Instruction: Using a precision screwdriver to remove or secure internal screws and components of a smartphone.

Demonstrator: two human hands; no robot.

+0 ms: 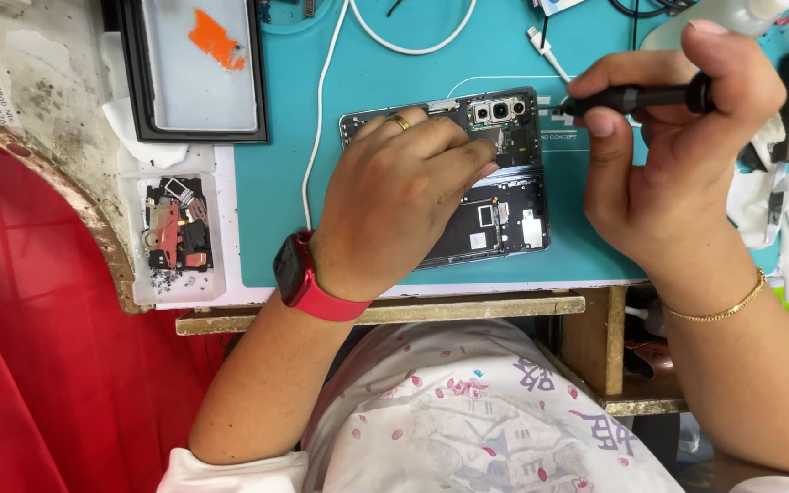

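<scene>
While the teal mat [385,64] covers most of the bench and gives small parts a soft, non-slip bed, I see the opened phone [504,215] lying flat near its front edge, back cover off, camera end toward the right hand. Left of the mat, a white tray [168,274] keeps removed parts together, and a dark frame [195,68] with an orange scrap lies behind it. A white cable [321,110] loops across the mat, clear of the phone. My left hand [394,196] presses down on the phone, fingers spread flat and gripping nothing, seemingly to pin it. My right hand [678,155] has its fingers curled snugly around a black screwdriver [636,98], held level with its tip at the phone's camera end.
</scene>
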